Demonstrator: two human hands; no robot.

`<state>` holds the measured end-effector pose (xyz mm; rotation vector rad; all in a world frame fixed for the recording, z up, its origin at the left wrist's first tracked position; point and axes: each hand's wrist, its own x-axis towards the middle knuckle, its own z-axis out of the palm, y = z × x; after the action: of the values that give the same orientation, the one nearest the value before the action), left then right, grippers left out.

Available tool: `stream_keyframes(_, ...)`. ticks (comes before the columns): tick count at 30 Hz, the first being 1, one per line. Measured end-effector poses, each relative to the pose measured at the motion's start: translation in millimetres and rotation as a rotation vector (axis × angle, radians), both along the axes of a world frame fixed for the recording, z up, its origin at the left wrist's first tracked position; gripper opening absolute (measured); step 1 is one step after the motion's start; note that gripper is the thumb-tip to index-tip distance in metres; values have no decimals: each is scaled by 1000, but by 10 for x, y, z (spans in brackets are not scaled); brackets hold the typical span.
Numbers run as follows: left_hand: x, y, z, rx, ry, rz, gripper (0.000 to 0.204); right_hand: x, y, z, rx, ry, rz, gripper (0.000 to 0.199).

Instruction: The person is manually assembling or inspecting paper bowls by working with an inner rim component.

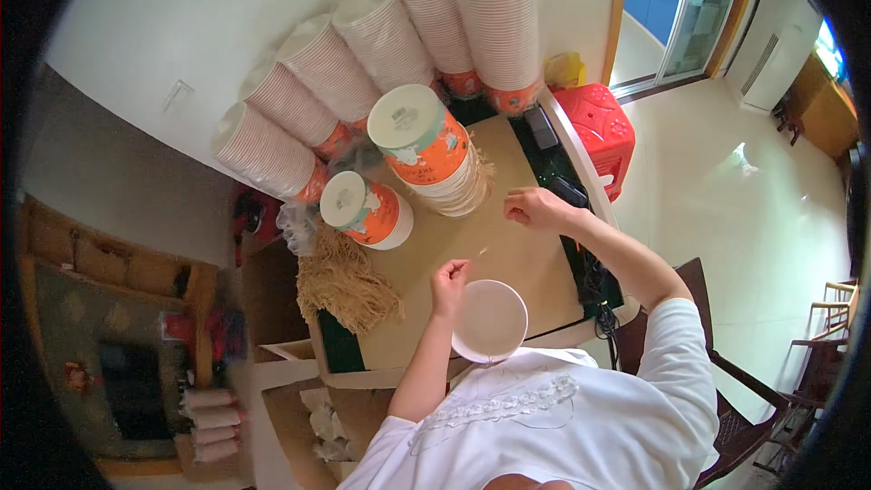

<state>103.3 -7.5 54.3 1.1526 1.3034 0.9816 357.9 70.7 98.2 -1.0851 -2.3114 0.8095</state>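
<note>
My left hand (448,289) is closed, its fingertips pinched together beside a white paper bowl (494,319) near the table's front edge. Further right and higher, my right hand (537,209) has its fingers curled in. Whatever either hand may hold is too small to make out. Just ahead stands a tall stack of upturned orange-and-white paper buckets (426,156), with tan twine strands (479,177) hanging down its right side. A shorter upturned stack (370,220) stands to its left. A loose heap of tan twine (343,283) hangs over the left table edge.
Several tall nested stacks of paper buckets (497,23) in clear plastic line the wall. Dark boxy items (542,127) and cables (594,281) lie along the right edge. A red stool (594,132) is beyond; an open cardboard box (295,404) sits below left.
</note>
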Motion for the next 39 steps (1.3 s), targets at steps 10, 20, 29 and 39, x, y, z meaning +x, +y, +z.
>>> stream_keyframes(10,80,-2,103,-68,8,-59,6,-648,-477,-30,-180,58,92,27)
stream_keyframes(20,301,-58,509,28,-174,-66,1,-481,-588,88,-43,236,63,8)
stream_keyframes(29,115,8,331,-18,18,-51,6,-163,-452,-48,-103,331,-241,6)
stream_keyframes(39,78,-3,263,115,68,-146,3,-581,-667,54,-97,391,-33,18)
